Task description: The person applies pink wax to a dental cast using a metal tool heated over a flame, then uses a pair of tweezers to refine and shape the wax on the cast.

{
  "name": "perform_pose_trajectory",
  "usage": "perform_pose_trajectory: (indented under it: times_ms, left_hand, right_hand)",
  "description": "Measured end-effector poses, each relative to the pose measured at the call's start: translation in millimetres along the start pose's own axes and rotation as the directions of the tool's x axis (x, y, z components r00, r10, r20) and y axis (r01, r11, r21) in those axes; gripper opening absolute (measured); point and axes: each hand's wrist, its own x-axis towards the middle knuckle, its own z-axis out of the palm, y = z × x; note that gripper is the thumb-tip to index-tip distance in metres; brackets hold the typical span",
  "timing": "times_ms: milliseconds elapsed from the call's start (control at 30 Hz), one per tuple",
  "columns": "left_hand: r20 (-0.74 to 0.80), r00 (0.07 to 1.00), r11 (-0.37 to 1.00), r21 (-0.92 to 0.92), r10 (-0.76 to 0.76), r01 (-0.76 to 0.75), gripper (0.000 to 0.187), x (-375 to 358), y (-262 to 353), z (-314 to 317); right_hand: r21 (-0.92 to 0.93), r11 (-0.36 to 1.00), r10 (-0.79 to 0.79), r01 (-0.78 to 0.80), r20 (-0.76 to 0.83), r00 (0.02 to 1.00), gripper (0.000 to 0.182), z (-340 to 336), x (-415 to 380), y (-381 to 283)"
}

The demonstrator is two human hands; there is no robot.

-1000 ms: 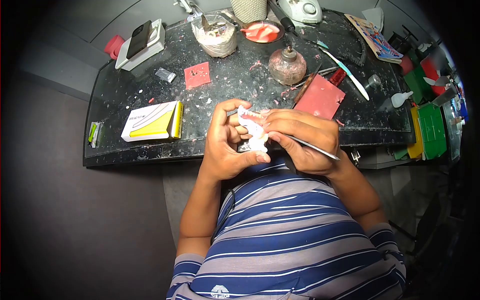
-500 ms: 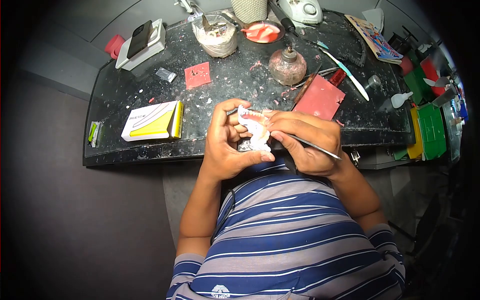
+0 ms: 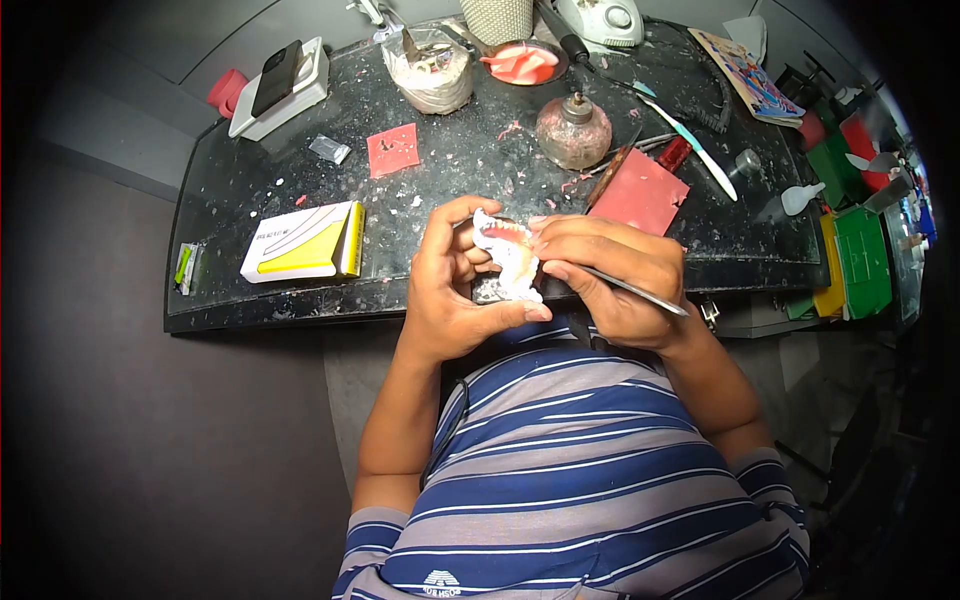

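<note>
A white plaster dental model (image 3: 516, 268) with a row of teeth and pink wax along its upper part is held just past the table's front edge. My left hand (image 3: 447, 285) wraps round it, thumb at the lower end and fingers at the top and behind. My right hand (image 3: 625, 280) pinches a thin metal carving tool (image 3: 640, 292), its handle slanting down to the right. That tool's tip is hidden behind my fingers at the model. Fingers of my right hand also touch the model's right side.
On the black table (image 3: 260, 185) stand a yellow and white box (image 3: 305, 242), a glass spirit burner (image 3: 574, 130) and a plastic tub (image 3: 432, 80). Pink wax sheets (image 3: 640, 195) lie about, near a toothbrush (image 3: 700, 155). A phone (image 3: 277, 78) rests on a white box.
The model is tilted slightly differently in my left hand. My right hand and the carving tool have shifted only a little; the things on the table stay put.
</note>
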Motion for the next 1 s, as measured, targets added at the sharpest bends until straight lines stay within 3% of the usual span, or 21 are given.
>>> perform_pose_trajectory:
  times_ms: [333, 1000]
  left_hand:
    - [-0.006, 1.000, 0.998, -0.063, -0.027, 0.027, 0.097, -0.4, 0.5, -0.2]
    - [0.001, 1.000, 1.000, 0.021, 0.019, -0.019, 0.095, -0.1, -0.6, 0.9]
  right_hand:
    - [0.030, 0.999, -0.029, 0.028, 0.019, 0.999, 0.011, 2.9, 0.8, 3.9]
    - [-0.024, 0.999, 0.028, -0.028, 0.005, 1.000, 0.012, 1.6, -4.0, -0.8]
